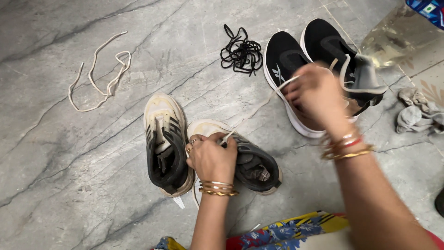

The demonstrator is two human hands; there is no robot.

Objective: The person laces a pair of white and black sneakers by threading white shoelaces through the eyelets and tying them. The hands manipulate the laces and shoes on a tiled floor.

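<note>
A pair of worn cream-and-black sneakers lies on the grey marble floor, toes pointing toward its far edge. The right cream sneaker (pixel 249 157) has its tongue slack and a cream lace (pixel 252 113) running out of its upper eyelets, stretched taut and slanting up to the right. The left hand (pixel 212 157) rests on this shoe, fingers curled together and pinching the lace where it leaves the shoe. The right hand (pixel 319 95) is raised and blurred, fingers closed around the far end of the same lace. The left cream sneaker (pixel 165 141) sits just beside, laceless. Further toward the far edge lie a loose cream lace (pixel 99 74), a tangled black lace (pixel 240 51) and a pair of black sneakers (pixel 305 55); crumpled grey socks (pixel 416 113) lie near the floor's right edge
</note>
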